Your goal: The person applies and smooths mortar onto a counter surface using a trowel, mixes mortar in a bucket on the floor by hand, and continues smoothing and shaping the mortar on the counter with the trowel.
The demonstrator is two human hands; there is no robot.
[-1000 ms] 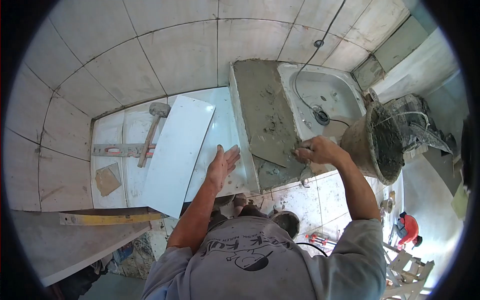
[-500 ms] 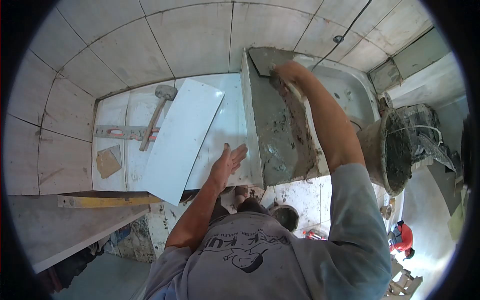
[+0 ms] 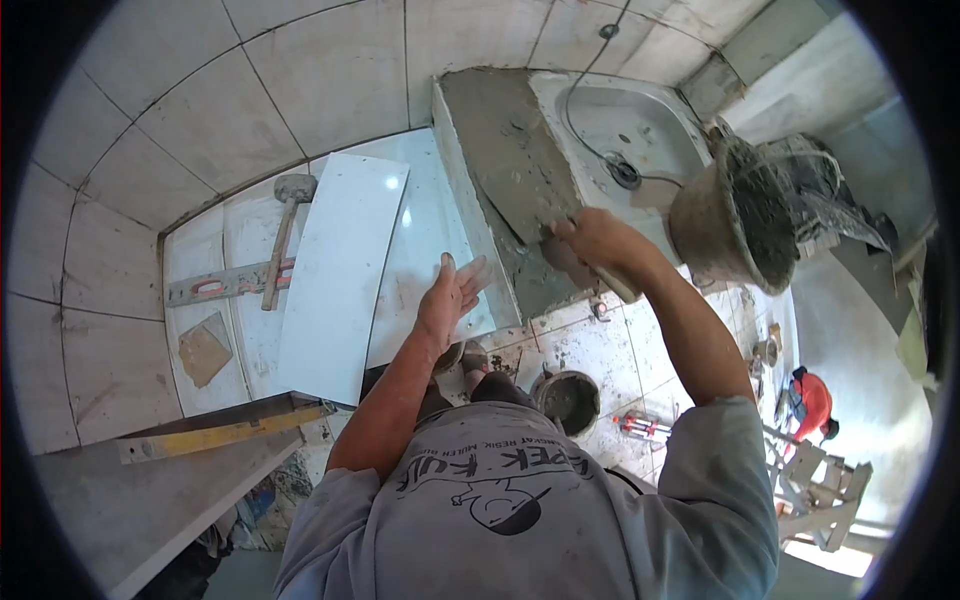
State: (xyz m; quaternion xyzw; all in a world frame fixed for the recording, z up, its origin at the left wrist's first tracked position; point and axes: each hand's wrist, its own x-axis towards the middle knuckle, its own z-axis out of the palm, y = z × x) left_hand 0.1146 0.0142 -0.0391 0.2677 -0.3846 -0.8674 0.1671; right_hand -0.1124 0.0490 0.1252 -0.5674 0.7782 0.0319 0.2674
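My right hand [image 3: 605, 245] is closed around the handle of a trowel [image 3: 530, 212]. Its mortar-smeared blade lies flat on the near part of a ledge coated in wet grey mortar [image 3: 490, 105]. My left hand [image 3: 448, 305] is open, fingers apart, above the white tiled top to the left of the ledge, and holds nothing. Beside it a long loose white tile [image 3: 345, 270] lies at an angle. A mallet [image 3: 282, 235] rests across a grey level [image 3: 228, 284] farther left.
A basin [image 3: 640, 120] with a cable or hose in it adjoins the ledge. A bucket of mortar [image 3: 740, 215] stands at right, another bucket [image 3: 568, 400] on the floor. A yellow level [image 3: 225, 435] lies lower left. A person in red [image 3: 815, 405] is at far right.
My right hand has drawn the trowel from the far end of the ledge to the near end, and the mortar behind it looks smoother. My left hand stays open in nearly the same place.
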